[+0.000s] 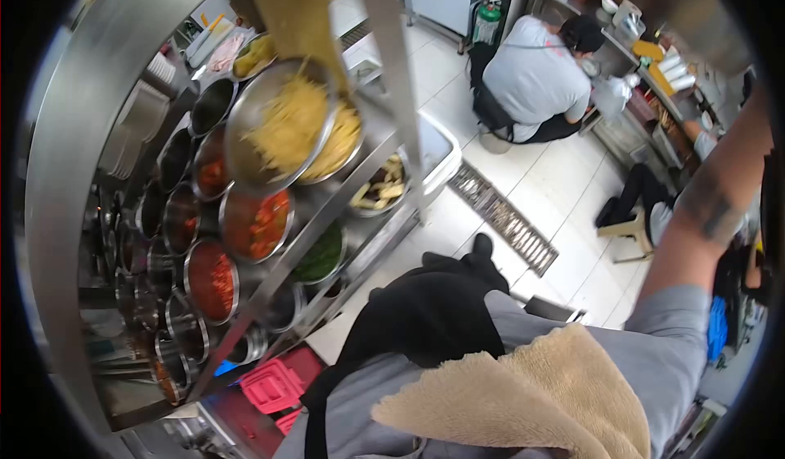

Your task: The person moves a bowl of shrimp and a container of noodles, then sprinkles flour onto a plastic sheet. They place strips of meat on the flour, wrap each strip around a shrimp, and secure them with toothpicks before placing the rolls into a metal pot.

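Neither of my hands shows. My right forearm [711, 205] reaches up and out past the upper right edge, so its hand is outside the picture. My left arm cannot be made out. Nearest my body on the left is a metal rack with a steel bowl [282, 124] of yellow shreds, tilted over another bowl of similar shreds [342, 144]. Below them sit a pan of chopped red and orange pieces [260, 222], a pan of red bits [214, 281] and a pan of greens [320, 250]. A tan towel [531, 394] lies across my grey shirt.
A person in a grey shirt [536, 71] sits low by the steel counter. A floor drain grate [503, 214] crosses the white tiles. Another person's legs show beside a beige stool [630, 230]. A pink plastic basket [271, 381] lies at lower left, and a rack post [392, 67] stands upright.
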`<state>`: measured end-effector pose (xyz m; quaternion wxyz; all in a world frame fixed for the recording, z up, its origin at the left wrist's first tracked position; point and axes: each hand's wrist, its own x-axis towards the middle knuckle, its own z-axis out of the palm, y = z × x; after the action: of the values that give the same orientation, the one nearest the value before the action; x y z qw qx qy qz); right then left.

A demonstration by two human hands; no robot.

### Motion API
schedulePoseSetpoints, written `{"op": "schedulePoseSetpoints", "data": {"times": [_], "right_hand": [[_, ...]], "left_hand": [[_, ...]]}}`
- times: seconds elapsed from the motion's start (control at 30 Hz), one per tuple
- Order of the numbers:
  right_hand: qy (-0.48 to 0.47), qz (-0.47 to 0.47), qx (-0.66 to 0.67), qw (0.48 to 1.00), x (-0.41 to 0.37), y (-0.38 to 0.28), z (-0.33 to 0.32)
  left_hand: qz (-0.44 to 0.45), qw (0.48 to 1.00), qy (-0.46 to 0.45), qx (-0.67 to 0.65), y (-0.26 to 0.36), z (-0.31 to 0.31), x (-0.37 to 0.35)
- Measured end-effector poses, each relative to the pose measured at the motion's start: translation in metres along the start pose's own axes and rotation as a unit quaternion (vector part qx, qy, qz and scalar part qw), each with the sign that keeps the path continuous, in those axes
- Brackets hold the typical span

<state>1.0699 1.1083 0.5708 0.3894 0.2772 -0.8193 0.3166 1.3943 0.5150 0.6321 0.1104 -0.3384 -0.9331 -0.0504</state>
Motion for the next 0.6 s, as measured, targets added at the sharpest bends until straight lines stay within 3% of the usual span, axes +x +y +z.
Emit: {"op": "schedulePoseSetpoints", "data": {"times": [0.07, 0.1, 0.13, 0.17, 0.2, 0.23, 0.27, 0.33, 0.4, 0.57, 0.6], "right_hand": [[-0.058, 0.065, 0.064, 0.994, -0.031, 0.093, 0.013], [-0.05, -0.129, -0.071, 0.988, -0.054, 0.082, 0.06], [-0.128, -0.086, 0.043, 0.987, -0.072, 0.087, 0.086], [-0.153, -0.035, 0.063, 0.986, -0.088, 0.102, 0.107], [-0.125, -0.098, 0.09, 0.983, -0.092, 0.116, 0.135], [-0.167, -0.054, 0.086, 0.981, -0.105, 0.135, 0.151], [-0.169, -0.074, 0.129, 0.974, -0.108, 0.147, 0.17], [-0.166, -0.062, 0.169, 0.97, -0.12, 0.175, 0.206], [-0.188, -0.035, 0.196, 0.962, -0.127, 0.196, 0.237], [-0.245, 0.084, 0.274, 0.926, -0.133, 0.25, 0.348], [-0.3, 0.138, 0.259, 0.908, -0.137, 0.266, 0.379]], "left_hand": [[-0.002, 0.997, 0.001, -0.08, -0.015, 0.066, 0.029], [0.006, 0.988, -0.013, -0.154, -0.02, 0.102, 0.052], [-0.026, 0.963, 0.004, -0.27, -0.019, 0.14, 0.077], [-0.089, 0.932, 0.04, -0.348, -0.006, 0.177, 0.109], [-0.044, 0.889, 0.035, -0.455, -0.015, 0.221, 0.135], [-0.175, 0.834, -0.009, -0.524, -0.004, 0.247, 0.165], [-0.216, 0.817, -0.054, -0.533, -0.007, 0.286, 0.185], [-0.319, 0.8, -0.033, -0.507, 0.004, 0.358, 0.24], [-0.336, 0.823, -0.012, -0.458, 0.003, 0.42, 0.277], [-0.437, 0.757, -0.031, -0.485, -0.025, 0.509, 0.322], [-0.433, 0.754, 0.034, -0.493, -0.032, 0.535, 0.323]]}}
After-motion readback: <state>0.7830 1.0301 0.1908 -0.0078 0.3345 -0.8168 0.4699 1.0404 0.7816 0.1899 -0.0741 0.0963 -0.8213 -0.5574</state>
